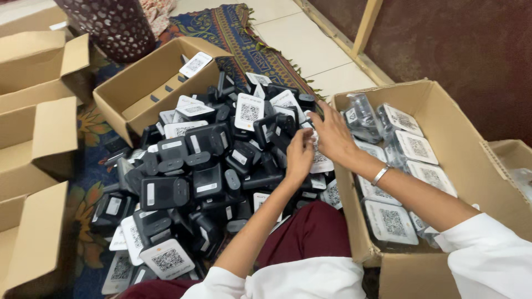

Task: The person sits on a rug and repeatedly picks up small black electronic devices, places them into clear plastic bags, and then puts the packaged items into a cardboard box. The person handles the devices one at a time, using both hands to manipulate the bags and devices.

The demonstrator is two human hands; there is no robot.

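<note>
A: What do the hands hold?

B: Both meet over a small device with a white code label (320, 158) at the right edge of the pile of dark grey devices (205, 166); the left hand (299, 155) pinches it from the near side, fingers curled; the right hand (332, 135), a metal bracelet (380, 174) on its wrist, grips it from above.

A: And around them?

B: The pile lies on the floor over a patterned rug (238, 30); just right stands a cardboard box (443, 116) holding bagged devices (390, 221), labels up; behind the pile sits another open box (141, 83); more empty boxes (39, 127) line the left.
</note>
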